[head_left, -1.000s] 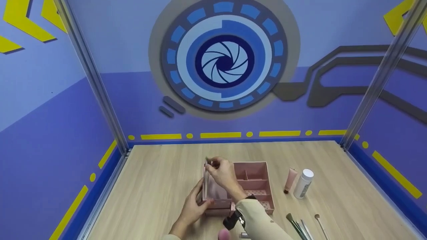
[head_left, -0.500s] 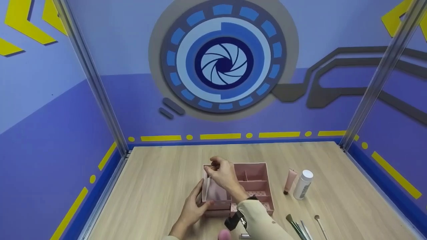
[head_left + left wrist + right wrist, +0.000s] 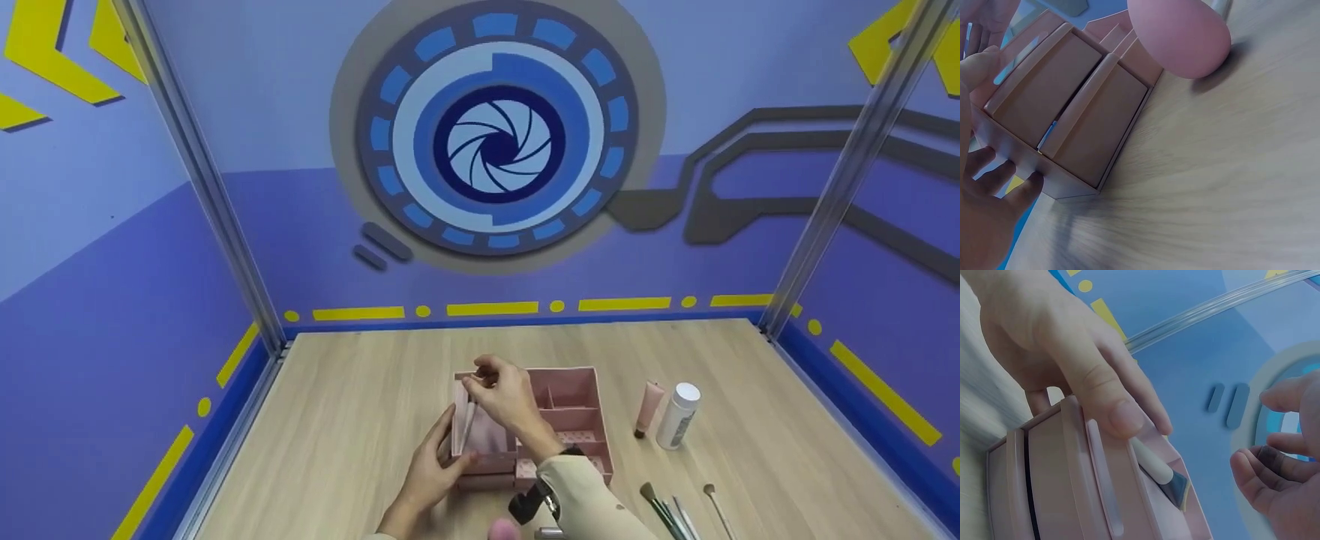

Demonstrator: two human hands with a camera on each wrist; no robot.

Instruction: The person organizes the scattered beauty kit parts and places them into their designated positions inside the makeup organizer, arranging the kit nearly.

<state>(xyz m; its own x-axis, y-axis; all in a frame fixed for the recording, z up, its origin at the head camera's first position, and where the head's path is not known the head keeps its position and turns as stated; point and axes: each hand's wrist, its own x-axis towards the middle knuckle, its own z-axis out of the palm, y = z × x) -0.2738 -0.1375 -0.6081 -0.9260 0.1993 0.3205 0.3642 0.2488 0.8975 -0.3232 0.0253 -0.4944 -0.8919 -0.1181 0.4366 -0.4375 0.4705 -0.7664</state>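
Note:
A pink makeup organizer, with drawers in its front, stands on the wooden table. My left hand grips its left side, thumb at the front rim and fingers along the outer wall. Over the left compartment is my right hand; in the right wrist view its fingers are loosely bent and hold nothing. A makeup brush with a pale handle and dark bristles leans inside that compartment, bristles up, just beyond the left thumb. Part of the compartment is hidden behind my right hand in the head view.
A pink egg-shaped makeup sponge and a silvery cylinder are in front of the organizer. To its right stand a pink tube and a white bottle. Several makeup brushes and a separate brush lie nearer.
The brush pinched in my right hand has gone down into the left compartment, and the fingers have let go of it. My left hand keeps its grip on the organizer.

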